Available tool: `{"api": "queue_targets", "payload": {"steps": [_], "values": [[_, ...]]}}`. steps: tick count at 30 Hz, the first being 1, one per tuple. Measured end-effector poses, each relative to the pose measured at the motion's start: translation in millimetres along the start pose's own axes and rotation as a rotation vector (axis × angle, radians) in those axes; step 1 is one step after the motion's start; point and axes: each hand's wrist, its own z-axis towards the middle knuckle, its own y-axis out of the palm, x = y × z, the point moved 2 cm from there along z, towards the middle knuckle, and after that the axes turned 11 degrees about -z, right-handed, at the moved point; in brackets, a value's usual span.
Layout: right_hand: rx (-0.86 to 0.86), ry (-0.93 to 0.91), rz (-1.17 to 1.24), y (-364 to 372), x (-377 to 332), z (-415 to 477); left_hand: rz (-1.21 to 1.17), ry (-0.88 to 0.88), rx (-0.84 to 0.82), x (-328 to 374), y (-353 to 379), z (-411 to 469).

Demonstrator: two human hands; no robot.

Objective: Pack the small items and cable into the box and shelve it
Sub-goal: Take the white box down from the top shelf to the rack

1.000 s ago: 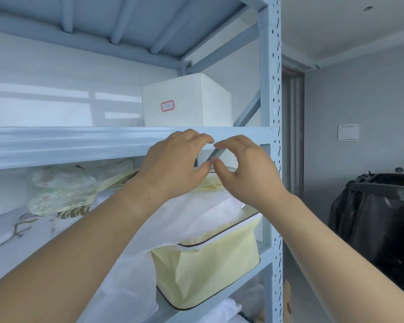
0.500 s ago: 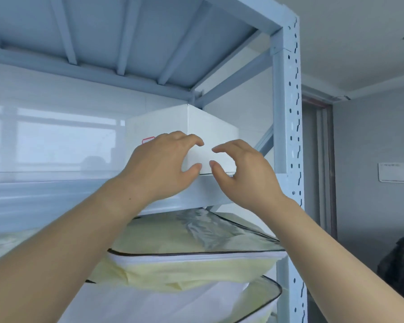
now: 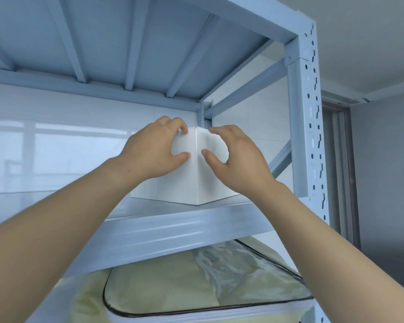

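Note:
A white box (image 3: 180, 187) stands on the light-blue metal shelf (image 3: 184, 231), turned so one vertical corner faces me. My left hand (image 3: 154, 150) lies on its left face, fingers hooked over the top edge and thumb pressed against the side. On the right face, my right hand (image 3: 240, 159) has its fingertips at the top edge and its thumb touching the face. The hands cover much of the box's upper half. Neither the small items nor the cable can be seen.
The rack's perforated upright (image 3: 306, 136) rises just right of the box, with a diagonal brace behind it. The shelf above (image 3: 126, 43) leaves headroom over the box. A pale yellow zipped storage bag (image 3: 196, 283) fills the shelf below. A doorway (image 3: 336, 159) is at the right.
Both hands rose from in front of the shelf's front edge onto the box's two faces. The view tilted upward, and the left hand now hides the box's red label.

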Motion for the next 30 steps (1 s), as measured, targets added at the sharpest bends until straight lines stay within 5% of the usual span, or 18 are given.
{"api": "queue_targets", "payload": {"steps": [30], "values": [[-0.167,0.059,-0.139,-15.6,-38.9,21.5,-0.172,0.135,-0.036,-10.5,-23.7,-3.0]]}}
